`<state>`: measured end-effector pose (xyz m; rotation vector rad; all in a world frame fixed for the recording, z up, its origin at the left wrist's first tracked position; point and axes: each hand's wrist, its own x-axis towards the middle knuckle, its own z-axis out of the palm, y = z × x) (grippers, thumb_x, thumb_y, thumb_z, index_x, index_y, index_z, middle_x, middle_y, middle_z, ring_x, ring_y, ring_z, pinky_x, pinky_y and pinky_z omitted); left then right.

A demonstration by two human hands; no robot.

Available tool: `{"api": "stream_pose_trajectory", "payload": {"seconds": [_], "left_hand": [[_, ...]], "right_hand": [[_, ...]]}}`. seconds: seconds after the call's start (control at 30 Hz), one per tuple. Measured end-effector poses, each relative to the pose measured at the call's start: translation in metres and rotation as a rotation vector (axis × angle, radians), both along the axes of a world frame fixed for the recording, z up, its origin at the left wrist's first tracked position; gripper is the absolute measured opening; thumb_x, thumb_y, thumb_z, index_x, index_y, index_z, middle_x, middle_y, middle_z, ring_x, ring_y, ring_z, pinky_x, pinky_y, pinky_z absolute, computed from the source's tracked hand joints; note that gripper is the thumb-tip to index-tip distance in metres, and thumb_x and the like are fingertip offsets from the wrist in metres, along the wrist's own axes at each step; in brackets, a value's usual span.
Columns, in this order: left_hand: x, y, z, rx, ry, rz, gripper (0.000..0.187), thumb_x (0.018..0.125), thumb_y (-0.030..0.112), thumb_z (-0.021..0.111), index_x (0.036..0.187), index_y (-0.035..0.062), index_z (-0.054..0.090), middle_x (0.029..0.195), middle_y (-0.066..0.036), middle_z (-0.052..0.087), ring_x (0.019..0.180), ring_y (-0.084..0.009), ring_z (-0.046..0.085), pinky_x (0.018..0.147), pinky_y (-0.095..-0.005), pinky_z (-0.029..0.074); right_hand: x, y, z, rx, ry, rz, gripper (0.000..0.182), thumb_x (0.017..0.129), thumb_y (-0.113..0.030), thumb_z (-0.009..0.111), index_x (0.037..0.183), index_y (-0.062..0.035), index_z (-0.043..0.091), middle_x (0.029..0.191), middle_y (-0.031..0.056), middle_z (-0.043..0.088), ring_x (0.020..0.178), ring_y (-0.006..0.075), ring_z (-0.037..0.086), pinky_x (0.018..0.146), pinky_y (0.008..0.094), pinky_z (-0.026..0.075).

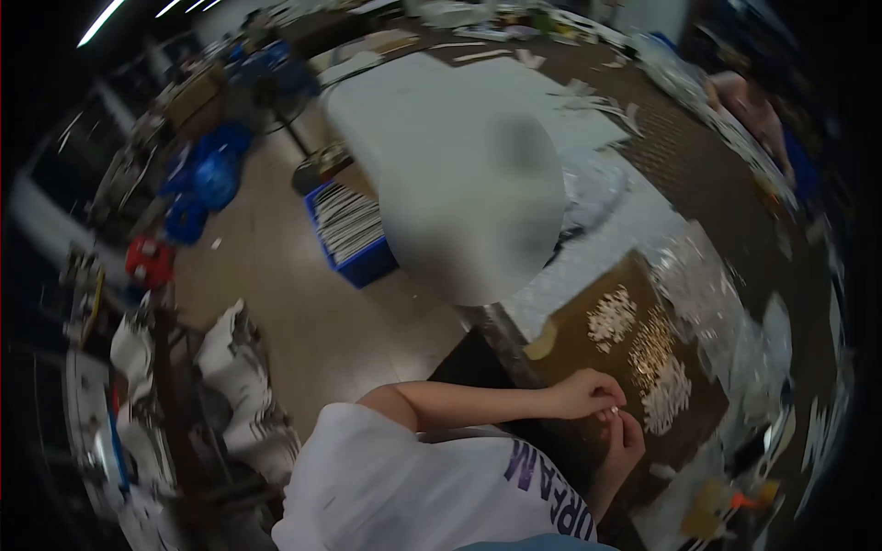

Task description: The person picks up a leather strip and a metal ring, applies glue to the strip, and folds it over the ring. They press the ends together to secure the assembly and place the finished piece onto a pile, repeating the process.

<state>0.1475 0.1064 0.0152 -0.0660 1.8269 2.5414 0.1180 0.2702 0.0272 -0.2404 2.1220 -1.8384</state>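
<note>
My left hand [586,395] reaches in from the left with bent fingers, its tips meeting those of my right hand [625,443]. A small white piece [615,410] is pinched between the fingertips of both hands; its details are too small to make out. Just beyond them lies a brown board [579,321] with a pile of small whitish pieces [611,318], a pile of gold-coloured pieces [650,347] and a pile of longer white pieces [666,397].
Clear plastic bags [703,285] lie beyond the board. A blue crate [367,264] of stacked strips stands on the floor beside a white-covered table [413,101]. Blue bags [216,170] lie farther left. Another person's arm [753,115] shows at upper right.
</note>
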Motion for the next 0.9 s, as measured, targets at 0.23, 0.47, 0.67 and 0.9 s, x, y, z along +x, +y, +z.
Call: {"api": "stream_pose_trajectory", "payload": {"seconds": [0.23, 0.47, 0.67, 0.9], "left_hand": [[0.060, -0.032, -0.001, 0.249, -0.061, 0.167, 0.018, 0.085, 0.000, 0.053, 0.098, -0.0029, 0.065, 0.088, -0.010, 0.067, 0.075, -0.0120, 0.066, 0.067, -0.0223, 0.055], [0.126, -0.045, 0.002, 0.422, 0.015, 0.421, 0.018, 0.082, 0.002, 0.061, 0.099, -0.0049, 0.065, 0.090, -0.012, 0.067, 0.077, -0.0132, 0.066, 0.070, -0.0228, 0.056], [0.165, -0.047, 0.005, 0.113, 0.034, 0.678, 0.016, 0.077, 0.002, 0.065, 0.091, -0.0052, 0.066, 0.083, -0.011, 0.068, 0.073, -0.0135, 0.066, 0.065, -0.0240, 0.055], [0.177, -0.053, 0.012, -0.164, -0.031, 0.757, 0.013, 0.073, 0.004, 0.068, 0.084, -0.0032, 0.067, 0.075, -0.009, 0.068, 0.066, -0.0123, 0.066, 0.060, -0.0242, 0.052]], "right_hand": [[0.003, -0.053, 0.004, -0.049, -0.059, 0.391, 0.013, 0.089, -0.006, 0.057, 0.101, 0.0011, 0.056, 0.089, 0.0046, 0.060, 0.074, 0.0086, 0.055, 0.066, 0.0199, 0.045], [0.020, -0.092, -0.004, -0.168, -0.228, 0.667, 0.015, 0.090, -0.007, 0.056, 0.103, 0.0010, 0.053, 0.092, 0.0060, 0.059, 0.077, 0.0095, 0.055, 0.068, 0.0201, 0.044], [0.052, -0.110, -0.004, -0.161, -0.142, 0.771, 0.016, 0.091, -0.008, 0.056, 0.104, 0.0009, 0.050, 0.093, 0.0071, 0.058, 0.079, 0.0104, 0.055, 0.070, 0.0204, 0.044], [0.056, -0.111, -0.014, -0.034, -0.010, 0.748, 0.010, 0.090, -0.008, 0.058, 0.093, 0.0014, 0.054, 0.083, 0.0061, 0.058, 0.075, 0.0097, 0.054, 0.069, 0.0207, 0.044]]}}
